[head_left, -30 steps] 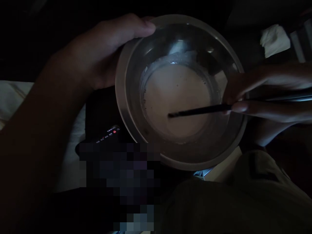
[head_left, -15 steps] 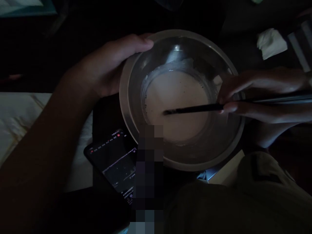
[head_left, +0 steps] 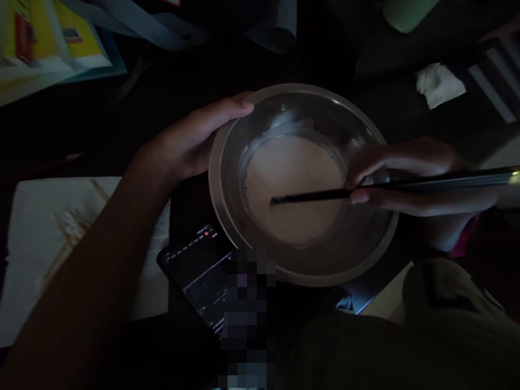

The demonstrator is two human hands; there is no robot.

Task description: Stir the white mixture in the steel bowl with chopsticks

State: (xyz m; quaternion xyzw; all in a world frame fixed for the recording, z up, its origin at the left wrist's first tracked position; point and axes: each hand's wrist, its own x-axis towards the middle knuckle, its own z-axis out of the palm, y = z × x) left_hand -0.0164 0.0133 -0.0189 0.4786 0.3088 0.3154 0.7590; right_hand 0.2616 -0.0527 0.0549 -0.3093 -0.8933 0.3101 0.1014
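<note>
Two bare hands share the mixing work; the left hand (head_left: 190, 138) grips the wide, round silver metal bowl (head_left: 359, 233) at its far left side, thumb over the rim, other fingers mostly hidden behind the outer wall; the right hand (head_left: 410, 154) has thumb and fingers pinched closed on slim dark chopstick-like sticks (head_left: 309, 196), tips over the middle of the bowl; whether they dip below the surface cannot be told.

Inside the bowl, low in the middle of the view, lies a pale, beige-white liquid mixture (head_left: 296, 168); it looks even, with small bubbles at its edge and smears on the wall above, so the blending seems well advanced; whether lumps remain beneath is hidden, and any further stirring is a matter of judgement.

Around it, a black rectangular smartphone (head_left: 201, 281) with a lit screen lies close by the bowl's near left edge, partly masked by pixelation; a white square paper sheet (head_left: 24, 227) carrying thin tan strips (head_left: 73, 233) lies left, partly under the forearm's line; a crumpled white tissue (head_left: 441, 85) sits at the upper right; yellow printed packaging (head_left: 83, 35) stands well apart at the upper left; dimness is the main hindrance, while the phone seems likeliest to catch drips.
</note>
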